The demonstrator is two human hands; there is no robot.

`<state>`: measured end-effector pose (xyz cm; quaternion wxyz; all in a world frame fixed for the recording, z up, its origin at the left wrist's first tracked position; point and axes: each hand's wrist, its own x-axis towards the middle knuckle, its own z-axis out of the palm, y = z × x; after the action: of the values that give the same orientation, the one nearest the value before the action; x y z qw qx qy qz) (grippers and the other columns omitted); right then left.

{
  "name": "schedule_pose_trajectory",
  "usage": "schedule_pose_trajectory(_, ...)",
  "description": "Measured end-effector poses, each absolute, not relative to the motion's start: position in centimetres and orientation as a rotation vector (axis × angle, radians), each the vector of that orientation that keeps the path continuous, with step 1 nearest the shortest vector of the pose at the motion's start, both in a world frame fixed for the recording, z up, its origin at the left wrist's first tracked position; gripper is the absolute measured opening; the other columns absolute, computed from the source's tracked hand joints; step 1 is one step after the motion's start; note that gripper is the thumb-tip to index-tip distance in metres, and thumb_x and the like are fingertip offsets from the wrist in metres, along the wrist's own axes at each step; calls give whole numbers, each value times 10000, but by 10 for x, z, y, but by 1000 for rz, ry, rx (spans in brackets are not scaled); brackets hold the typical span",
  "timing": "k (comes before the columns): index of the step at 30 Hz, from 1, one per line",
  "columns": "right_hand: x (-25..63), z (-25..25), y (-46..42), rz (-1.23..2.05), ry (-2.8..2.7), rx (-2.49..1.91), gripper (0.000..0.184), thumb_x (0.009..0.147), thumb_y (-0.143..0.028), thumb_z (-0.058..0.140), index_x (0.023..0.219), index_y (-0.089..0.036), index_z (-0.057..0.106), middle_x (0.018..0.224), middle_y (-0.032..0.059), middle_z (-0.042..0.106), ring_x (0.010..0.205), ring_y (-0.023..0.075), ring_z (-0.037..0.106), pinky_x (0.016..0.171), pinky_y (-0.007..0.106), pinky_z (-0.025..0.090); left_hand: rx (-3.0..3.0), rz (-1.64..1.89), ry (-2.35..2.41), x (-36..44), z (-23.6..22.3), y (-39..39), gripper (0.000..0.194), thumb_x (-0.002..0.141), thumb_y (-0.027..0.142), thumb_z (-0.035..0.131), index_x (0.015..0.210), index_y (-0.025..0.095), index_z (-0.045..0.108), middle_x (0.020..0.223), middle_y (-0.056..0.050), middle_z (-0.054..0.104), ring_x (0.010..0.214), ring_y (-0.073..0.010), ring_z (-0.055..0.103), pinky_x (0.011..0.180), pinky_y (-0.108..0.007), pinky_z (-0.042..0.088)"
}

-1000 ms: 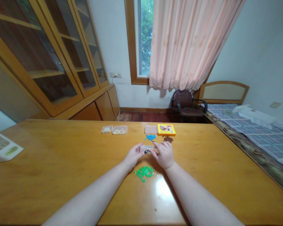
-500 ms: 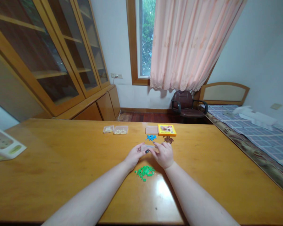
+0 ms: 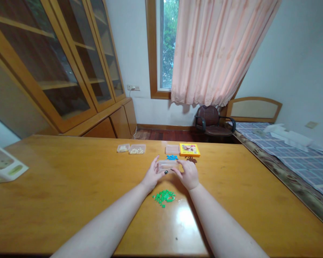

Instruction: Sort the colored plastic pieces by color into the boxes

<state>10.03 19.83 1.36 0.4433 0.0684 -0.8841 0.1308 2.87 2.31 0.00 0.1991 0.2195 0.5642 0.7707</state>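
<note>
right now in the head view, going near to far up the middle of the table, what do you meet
green bricks → clear plastic box held between the left hand and right hand → blue bricks → pink-tinted clear box at the far edge

On the table [image 3: 70, 186], a small box [image 3: 167, 165] sits between both hands, a brick pile [image 3: 164, 196] probably just before it.
</note>
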Motion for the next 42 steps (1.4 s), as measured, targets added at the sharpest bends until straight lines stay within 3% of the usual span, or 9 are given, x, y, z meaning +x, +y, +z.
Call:
schedule_pose_trajectory(6,95,6,201,552,-2093,77,268,816,-398,619,946,-169,573,805,63,650,660,173,565,661,321,474,679,2147,1508,25,0,21,1029,636,299,775,1420,239,113,1279,-127,487,1225,-260,457,1068,-435,303)
schedule_pose_trajectory(13,100,10,204,768,-2043,161,203,805,-328,616,666,-210,528,867,68,620,860,198,597,776,357,498,744,2212,1430,23,-9,24,896,606,242,803,1281,269,214,1198,-98,522,1172,-248,500,1037,-477,323)
schedule_pose_trajectory(16,101,11,204,825,-2091,179,144,804,-316,603,894,-204,610,1057,101,617,1008,229,570,890,410,465,734,2218,1413,21,-11,23,840,620,257,794,1248,269,236,1229,-107,508,1190,-243,485,1042,-478,311)
schedule_pose_trajectory(19,97,8,205,941,-2181,145,385,803,-326,590,1162,-194,547,1200,123,569,1066,237,549,945,427,438,754,2220,1431,21,-9,21,900,596,275,807,1284,271,227,1234,-109,509,1203,-242,475,1056,-465,297)
schedule_pose_trajectory(23,92,0,209,1219,-2304,144,583,786,-343,602,1320,-198,420,1333,129,478,1111,240,531,974,433,418,781,2116,1502,23,-4,17,965,603,300,797,1370,253,214,1253,-131,511,1190,-260,489,1041,-456,333)
schedule_pose_trajectory(26,90,-3,211,1343,-2405,160,718,742,-315,644,1381,-181,345,1394,139,413,1244,263,429,1040,451,344,814,1944,1663,24,-5,13,929,624,306,772,1400,210,271,1335,-164,460,1231,-282,450,1048,-453,335)
schedule_pose_trajectory(31,88,-4,210,1294,-2562,154,874,695,-280,677,1441,-190,230,1431,146,359,1305,275,353,1067,478,293,1060,1580,2133,16,-7,2,854,683,322,714,1419,209,297,1424,-135,381,1307,-295,351,1110,-475,216)
schedule_pose_trajectory(36,87,-6,207,1076,-2686,178,874,737,-329,637,1459,-175,170,1458,158,304,1329,282,306,1072,490,264,1171,1203,2398,7,-3,-6,590,880,355,437,1433,275,249,1490,-59,264,1381,-264,193,1115,-532,-2)
schedule_pose_trajectory(42,88,-6,203,845,-2840,50,929,742,-426,630,1471,-222,90,1498,147,204,1372,283,198,1090,533,153,1093,853,2642,7,4,-5,738,809,342,507,1457,259,163,1517,-72,162,1398,-308,49,1089,-559,-36)
